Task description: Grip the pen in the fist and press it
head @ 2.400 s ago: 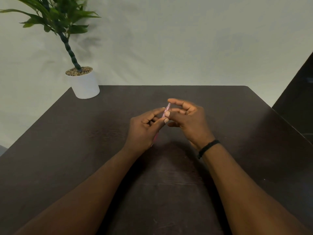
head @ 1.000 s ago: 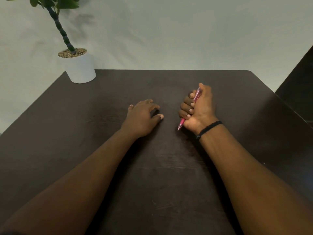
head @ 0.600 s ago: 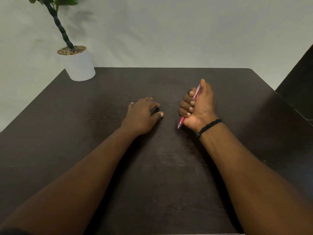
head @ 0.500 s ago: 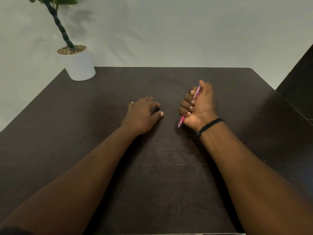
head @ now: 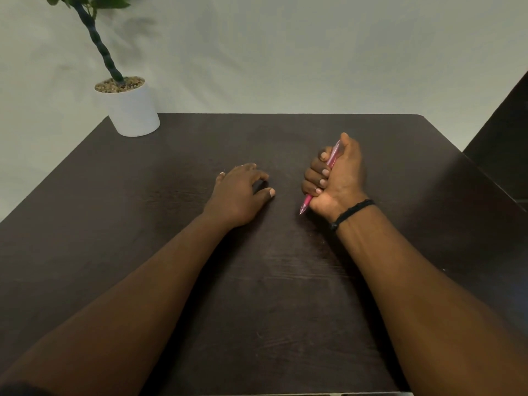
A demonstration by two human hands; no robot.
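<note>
My right hand (head: 338,178) grips a pink pen (head: 306,202) in a fist, fingers curled round the barrel and thumb up along its top end. The pen's tip points down towards the dark table (head: 285,281), just above or at its surface. A black band circles the right wrist. My left hand (head: 238,195) rests palm down on the table a short way left of the pen, fingers loosely bent, holding nothing.
A white pot with a green plant (head: 130,108) stands at the table's far left corner. A pale wall lies behind. A dark piece of furniture (head: 503,144) stands off the table's right edge.
Earlier both hands held the pen together at the table's middle. Since then the left hand let go and came down flat; the right keeps the pen in a fist, nearly still lately.
</note>
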